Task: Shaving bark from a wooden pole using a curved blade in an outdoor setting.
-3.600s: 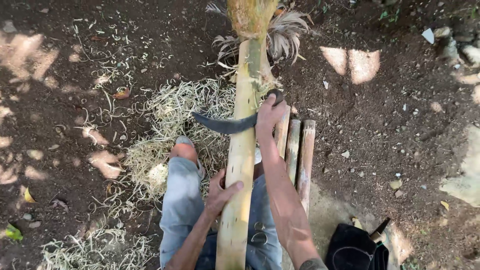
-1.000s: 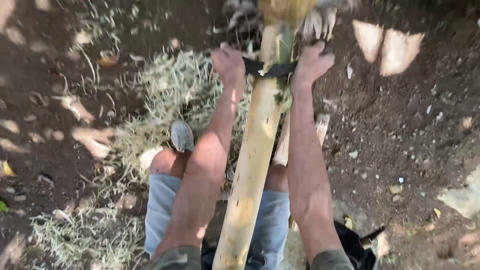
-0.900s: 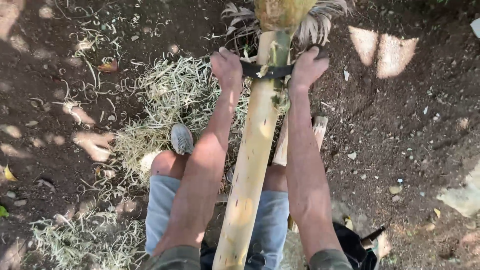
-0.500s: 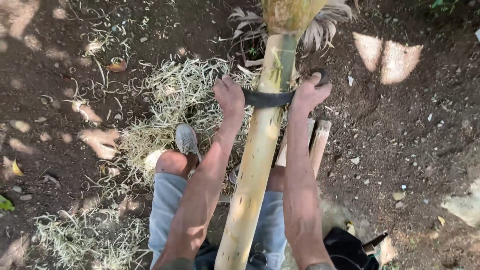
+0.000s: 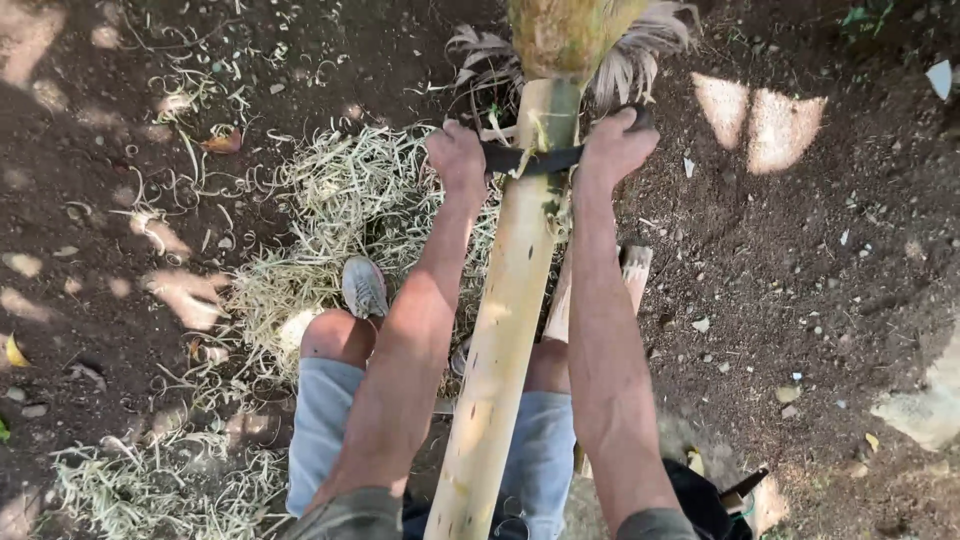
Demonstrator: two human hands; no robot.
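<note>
A person sits over a long pale pole (image 5: 500,330) that runs from the near edge of the view up and away toward the far side, where its stripped, smooth length meets a rough, husk-covered end (image 5: 565,35) fringed with dry greyish fibres. Across the pole, just short of that husk, lies a dark curved blade (image 5: 530,158), set crosswise and touching the wood. The left hand (image 5: 458,160) is clenched around the blade's left end, knuckles up, and the right hand (image 5: 615,145) is clenched around its right end, so the two fists sit on either side of the pole with the blade spanning between them. Both forearms stretch out nearly straight, one along each side of the pole. Below them the person's knees in light blue shorts (image 5: 325,420) straddle the pole, and a grey shoe (image 5: 364,287) rests on the ground to the left of it. A heap of pale, curly shavings (image 5: 330,200) spreads over the dark soil (image 5: 820,280) left of the pole and under the left arm, with more strands scattered near the lower left corner. Just right of the pole a short piece of cut wood (image 5: 634,270) lies on the ground, partly hidden by the right forearm. A dark bag (image 5: 700,500) sits at the near right.
</note>
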